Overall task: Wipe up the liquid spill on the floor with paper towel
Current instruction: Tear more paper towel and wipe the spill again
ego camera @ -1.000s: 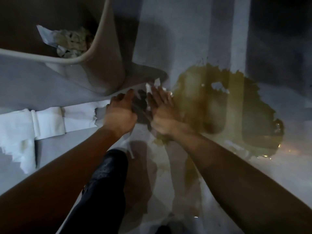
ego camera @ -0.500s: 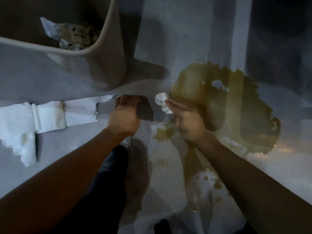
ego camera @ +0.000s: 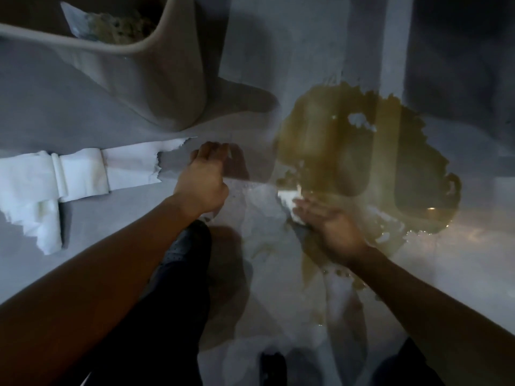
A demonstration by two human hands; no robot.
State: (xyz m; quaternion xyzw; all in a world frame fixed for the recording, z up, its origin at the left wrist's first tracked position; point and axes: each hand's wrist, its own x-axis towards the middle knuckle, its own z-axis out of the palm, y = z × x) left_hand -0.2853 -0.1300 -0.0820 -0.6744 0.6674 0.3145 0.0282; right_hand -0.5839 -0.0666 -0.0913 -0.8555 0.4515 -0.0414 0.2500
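A brown liquid spill (ego camera: 362,162) spreads over the pale floor at centre right, with thinner streaks (ego camera: 312,274) trailing toward me. My right hand (ego camera: 328,227) lies at the spill's near left edge, fingers stretched out flat on a small white piece of paper towel (ego camera: 287,200), pressing it to the wet floor. This hand is motion-blurred. My left hand (ego camera: 203,179) rests on dry floor left of the spill, fingertips down, holding nothing that I can see. An unrolled paper towel strip (ego camera: 80,176) with a torn end lies to the far left.
A pale waste bin (ego camera: 156,87) stands at the upper left, with soiled crumpled towels (ego camera: 117,23) inside. My dark trouser leg (ego camera: 181,274) kneels between my arms. A dark shoe tip (ego camera: 273,366) shows at the bottom edge. The floor shines wet around the spill.
My right hand has drawn the paper towel piece back toward me along the spill's left edge and flattened over it. The left hand has stayed nearly in place.
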